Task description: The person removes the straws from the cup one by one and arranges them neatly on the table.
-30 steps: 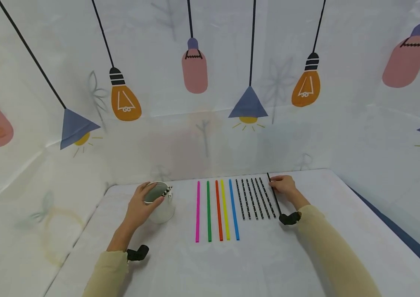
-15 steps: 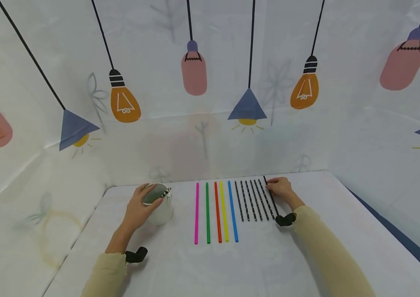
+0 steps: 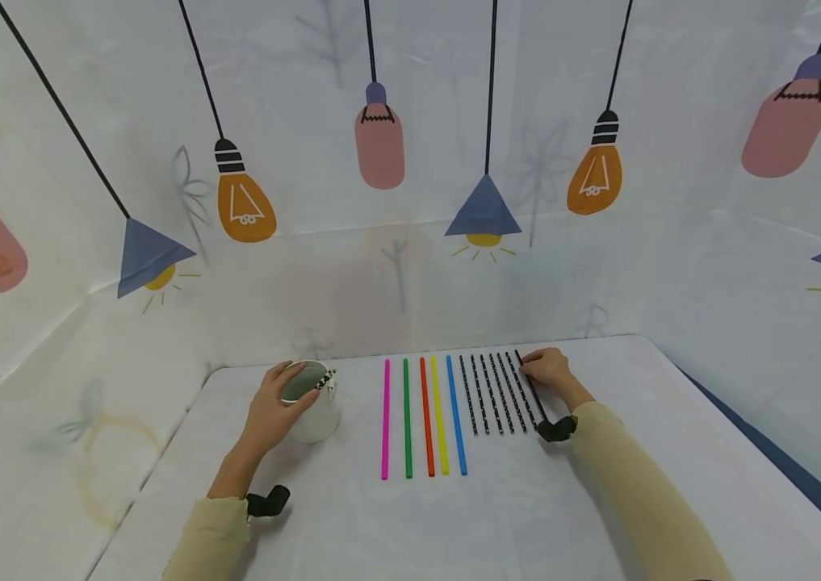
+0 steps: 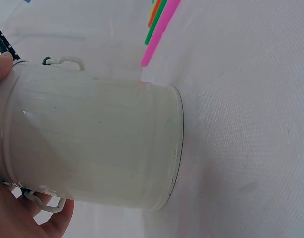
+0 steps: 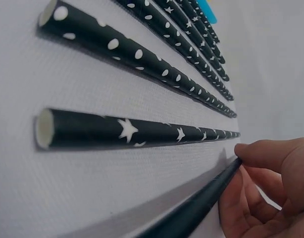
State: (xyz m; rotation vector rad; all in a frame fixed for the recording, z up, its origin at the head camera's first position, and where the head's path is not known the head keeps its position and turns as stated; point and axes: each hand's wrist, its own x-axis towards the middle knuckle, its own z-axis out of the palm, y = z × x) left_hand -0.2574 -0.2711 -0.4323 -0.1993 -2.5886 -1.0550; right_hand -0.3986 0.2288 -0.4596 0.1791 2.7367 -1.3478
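Note:
My left hand (image 3: 268,411) grips the rim of a small white bucket (image 3: 320,424) standing upright on the table. A black-and-white patterned straw (image 3: 325,379) leans out of its mouth by my thumb. The left wrist view shows the bucket's side (image 4: 92,139) and its small loop handles. My right hand (image 3: 555,376) pinches a plain black straw (image 5: 196,203) near its far end, thumb against fingers. This straw lies just right of a row of black straws with white stars (image 5: 127,130) and dots (image 5: 112,43). Whether it touches the table throughout, I cannot tell.
Pink (image 3: 385,420), green (image 3: 407,420), red (image 3: 427,420), yellow (image 3: 439,420) and blue (image 3: 457,420) straws lie side by side between the bucket and the black ones. Behind the white table (image 3: 425,532) rises a sheet (image 3: 294,282) printed with lamps.
My right hand has brought the plain black straw a little left and nearer, closer to the patterned row, and is now almost still. My left hand keeps its hold on the bucket.

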